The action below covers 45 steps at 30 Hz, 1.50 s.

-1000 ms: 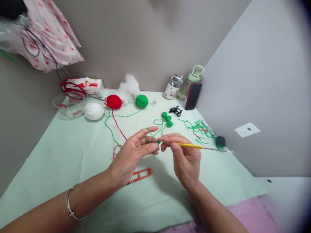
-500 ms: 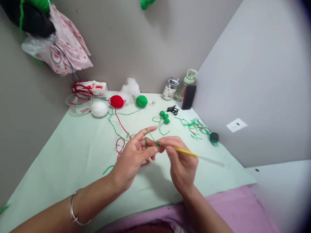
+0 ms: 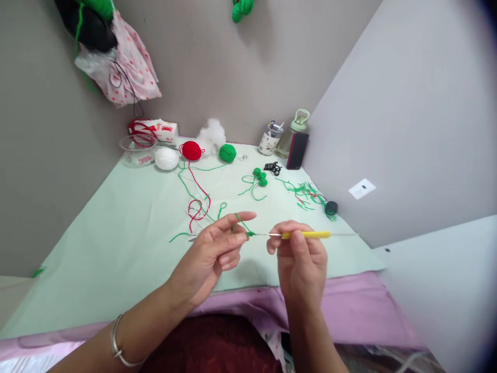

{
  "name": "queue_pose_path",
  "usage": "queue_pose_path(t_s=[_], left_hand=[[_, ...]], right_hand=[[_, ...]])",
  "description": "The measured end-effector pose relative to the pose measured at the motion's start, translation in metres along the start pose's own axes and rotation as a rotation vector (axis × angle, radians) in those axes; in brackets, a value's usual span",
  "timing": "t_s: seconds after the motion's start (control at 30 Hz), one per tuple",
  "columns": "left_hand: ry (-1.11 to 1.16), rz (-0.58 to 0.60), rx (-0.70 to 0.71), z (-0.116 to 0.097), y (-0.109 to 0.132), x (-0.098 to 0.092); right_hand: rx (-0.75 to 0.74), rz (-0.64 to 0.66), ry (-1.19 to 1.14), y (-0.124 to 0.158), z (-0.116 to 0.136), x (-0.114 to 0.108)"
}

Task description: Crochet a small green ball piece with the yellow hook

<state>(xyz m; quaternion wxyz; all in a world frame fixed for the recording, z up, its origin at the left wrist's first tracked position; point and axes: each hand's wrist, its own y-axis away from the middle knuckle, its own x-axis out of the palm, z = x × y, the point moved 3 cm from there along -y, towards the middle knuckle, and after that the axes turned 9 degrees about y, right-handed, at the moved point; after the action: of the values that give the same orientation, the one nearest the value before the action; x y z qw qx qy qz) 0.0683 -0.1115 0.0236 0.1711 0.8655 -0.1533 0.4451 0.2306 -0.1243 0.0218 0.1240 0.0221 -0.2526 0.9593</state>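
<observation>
My left hand (image 3: 212, 254) pinches a small green yarn piece (image 3: 250, 233), with a green strand (image 3: 240, 223) looped over its raised index finger. My right hand (image 3: 301, 256) grips a crochet hook by its yellow handle (image 3: 306, 234); the hook's metal tip reaches left into the green piece. Both hands hover above the near part of a pale green table (image 3: 116, 223).
Red (image 3: 191, 150), white (image 3: 166, 158) and green (image 3: 227, 153) yarn balls sit at the back with white stuffing (image 3: 212, 134), a plastic bowl (image 3: 137, 149), a tissue pack (image 3: 155, 128), a pen cup (image 3: 271, 139), a bottle (image 3: 291, 135), small green balls (image 3: 259, 176), yarn scraps (image 3: 305, 192).
My view has tilted up and back, so the table looks farther off and my lap shows. My right hand has pulled the hook to the right, drawing it level; the orange snips are out of sight.
</observation>
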Motion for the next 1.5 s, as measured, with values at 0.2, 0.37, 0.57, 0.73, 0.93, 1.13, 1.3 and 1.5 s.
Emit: queue_pose_path(t_s=[0.2,0.37,0.57,0.73,0.93,1.13,1.3,1.5], left_hand=[[-0.163,-0.019,0.055,0.002,0.002,-0.009],[-0.205,-0.022,0.063,-0.003,0.000,-0.021],[-0.241,-0.047,0.095,-0.005,-0.003,-0.024],[-0.300,-0.084,0.122,-0.004,-0.002,-0.022],[-0.198,-0.089,0.033,0.004,-0.002,-0.022],[-0.016,-0.066,-0.044,0.000,-0.006,-0.023],[-0.115,-0.033,0.009,0.000,-0.004,-0.019],[-0.244,-0.056,0.070,-0.001,-0.004,-0.022]], right_hand=[[-0.042,0.117,0.134,0.010,-0.006,0.015],[0.098,0.144,-0.083,0.005,-0.015,0.017],[0.022,0.163,0.086,0.010,-0.009,0.013],[-0.352,0.208,0.471,0.022,-0.001,0.009],[-0.686,0.203,0.846,0.033,-0.012,0.015],[-0.248,0.030,0.352,0.017,-0.009,0.013],[-0.146,0.136,0.285,0.008,-0.008,0.023],[-0.186,0.141,0.392,0.013,-0.008,0.020]])
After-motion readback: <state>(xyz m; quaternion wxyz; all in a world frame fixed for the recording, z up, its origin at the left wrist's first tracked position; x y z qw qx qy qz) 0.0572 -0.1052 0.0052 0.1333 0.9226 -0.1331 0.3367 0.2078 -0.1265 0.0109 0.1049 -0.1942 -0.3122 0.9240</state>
